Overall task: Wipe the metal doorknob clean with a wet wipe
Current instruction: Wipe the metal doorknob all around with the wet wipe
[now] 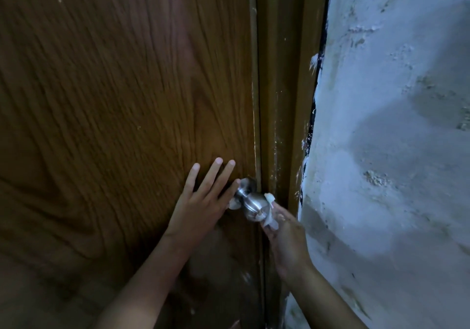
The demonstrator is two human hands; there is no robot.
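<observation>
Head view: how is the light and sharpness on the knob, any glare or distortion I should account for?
Head view: dim overall, a broad shadow on the rough white plaster wall; the round silver metal doorknob shows soft highlights, no hard glare; the white wet wipe and right hand look slightly blurred, the left hand sharper; wide-angle bending curves the brown wooden door frame.

brown wood-grain door (114,99), silver doorknob (253,202), white wipe (270,220)

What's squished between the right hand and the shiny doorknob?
A white wet wipe, pressed by the right hand against the doorknob; the head view shows it.
</observation>
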